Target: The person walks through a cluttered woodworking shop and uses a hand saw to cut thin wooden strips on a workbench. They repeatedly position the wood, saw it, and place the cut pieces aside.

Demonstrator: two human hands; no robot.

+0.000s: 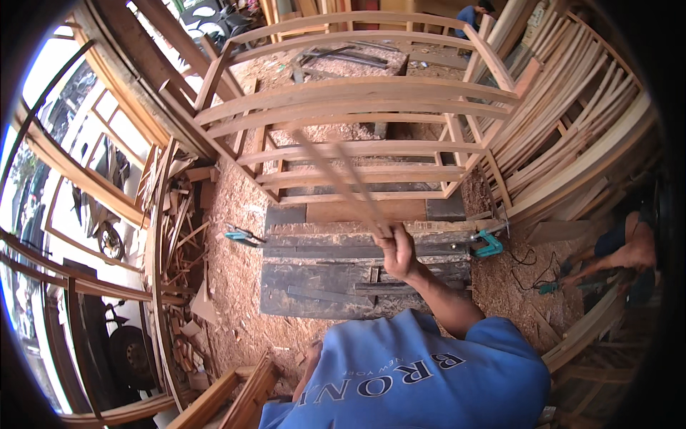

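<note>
My right hand [395, 247] grips two thin wooden strips [331, 189], which slant up and away, smeared by motion. Below and around it is a dark, worn workbench [307, 272] dusted with shavings. A teal-and-black clamp [489, 243] is at the bench's right end, another teal tool [241, 236] at its left. Beyond stands a large pale wooden framework [357, 91] with curved slats. My left hand [312, 352] shows only slightly beside my blue shirt, low in the picture, its fingers mostly hidden.
Shavings cover the floor [229, 300]. Bundled strips [557, 129] lean at right, timber frames [121, 207] and motorbikes at left, offcuts [196, 250] nearby. A co-worker's arm [629, 247] is at far right near a corded teal tool [549, 287]; another person [471, 20] is at the back.
</note>
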